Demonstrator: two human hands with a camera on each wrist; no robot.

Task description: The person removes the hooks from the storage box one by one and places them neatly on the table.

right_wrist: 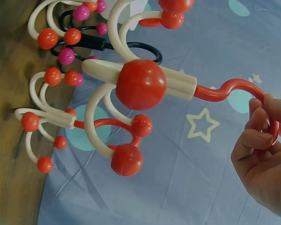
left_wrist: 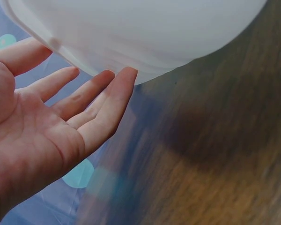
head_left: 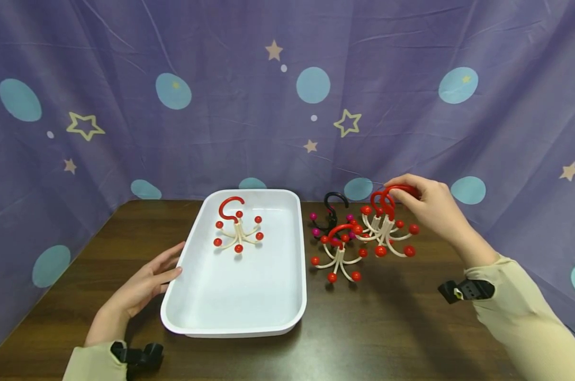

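Note:
My right hand (head_left: 430, 203) pinches the red hook of a multi-arm hook hanger (right_wrist: 180, 84) between thumb and fingers. The hanger is raised off the table, its cream arms ending in red balls and pointing down. Another red-and-cream hanger (head_left: 375, 224) stands partly hidden behind it. Nearer the tray are a third one (head_left: 340, 256) and a black hanger (head_left: 332, 218) with pink balls. At the left side of a white tray (head_left: 235, 296), my left hand (head_left: 146, 280) touches the rim with its fingers loosely extended. One red-and-cream hanger (head_left: 238, 233) stands inside the tray.
A brown wooden table (head_left: 373, 328) carries the tray and hangers. Behind it and at both sides hangs a purple curtain (head_left: 221, 137) with stars and blue dots. A black wrist mount (head_left: 473, 290) sits on the right sleeve, another (head_left: 137, 354) on the left.

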